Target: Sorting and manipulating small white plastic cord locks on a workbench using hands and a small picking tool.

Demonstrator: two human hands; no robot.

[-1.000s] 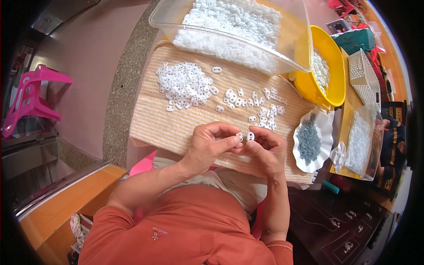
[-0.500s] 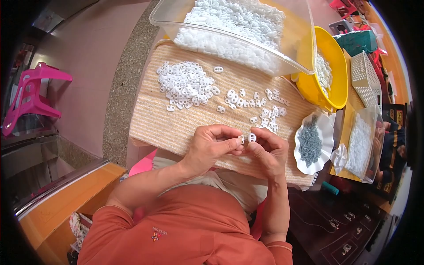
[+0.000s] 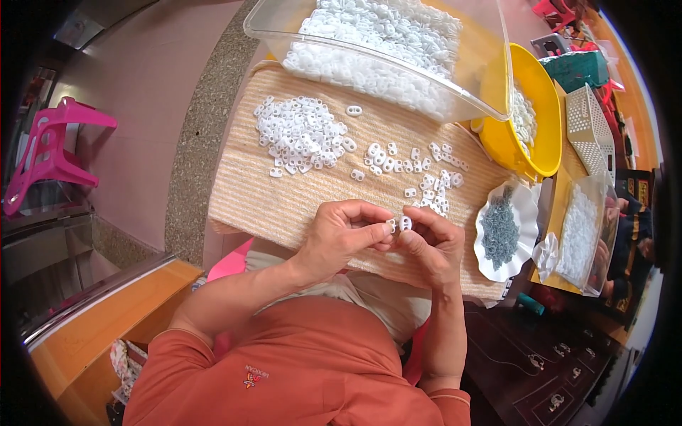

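My left hand [image 3: 344, 233] and my right hand [image 3: 431, 246] meet over the near edge of a striped beige mat [image 3: 249, 192]. Each pinches a small white plastic piece [image 3: 399, 224] between fingertips, and the two pieces touch. A heap of the same white pieces [image 3: 298, 135] lies on the mat at the far left. Loose white pieces [image 3: 419, 174] are scattered just beyond my hands.
A clear plastic bin [image 3: 398, 50] full of white pieces stands at the back. To the right are a yellow bowl [image 3: 529, 121], a white scalloped dish [image 3: 526, 213] of small grey parts, a white basket [image 3: 590, 131] and a clear tray [image 3: 579, 238]. A pink stool [image 3: 50, 153] stands far left.
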